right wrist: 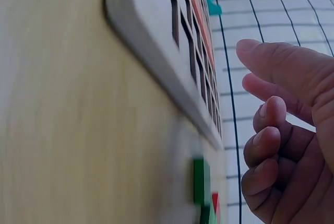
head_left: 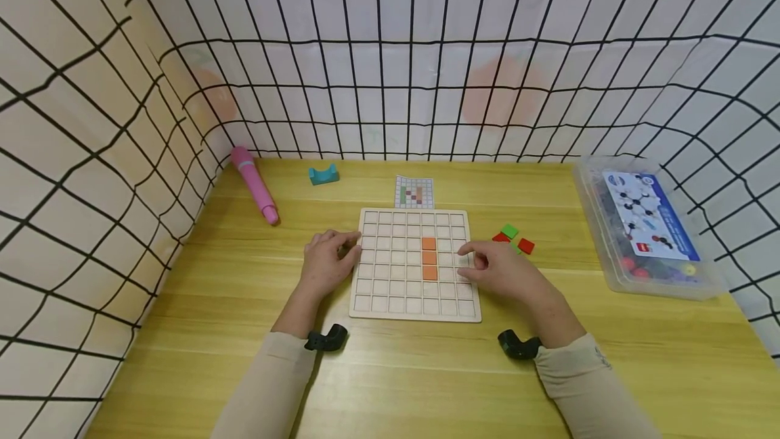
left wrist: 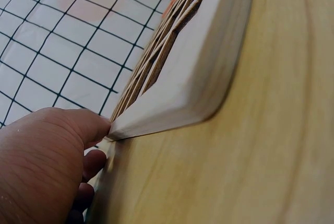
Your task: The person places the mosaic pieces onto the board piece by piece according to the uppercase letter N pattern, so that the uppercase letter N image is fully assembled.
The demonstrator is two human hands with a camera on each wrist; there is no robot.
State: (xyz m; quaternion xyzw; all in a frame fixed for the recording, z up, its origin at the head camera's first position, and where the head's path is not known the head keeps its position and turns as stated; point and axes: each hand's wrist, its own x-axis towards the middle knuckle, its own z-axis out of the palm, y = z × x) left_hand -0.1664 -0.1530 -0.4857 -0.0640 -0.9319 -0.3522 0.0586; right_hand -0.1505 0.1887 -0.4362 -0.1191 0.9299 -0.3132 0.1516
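Observation:
A square wooden grid board (head_left: 387, 290) lies on the table, with orange square tiles (head_left: 429, 258) stacked in one column right of its middle. My left hand (head_left: 321, 263) rests at the board's left edge; in the left wrist view the thumb (left wrist: 88, 125) touches the board's side. Over the right edge hovers my right hand (head_left: 502, 268), thumb and index finger apart with nothing between them, the other fingers curled in. Beside that hand lie loose tiles, a green tile (head_left: 509, 230) and a red tile (head_left: 526, 246) among them, partly hidden by it.
Behind the board lies a small printed pattern card (head_left: 414, 192). A pink microphone-like stick (head_left: 256, 185) and a teal curved piece (head_left: 323, 175) sit at the back left. At right stands a clear plastic box (head_left: 648, 225) of coloured parts. Black netting surrounds the table.

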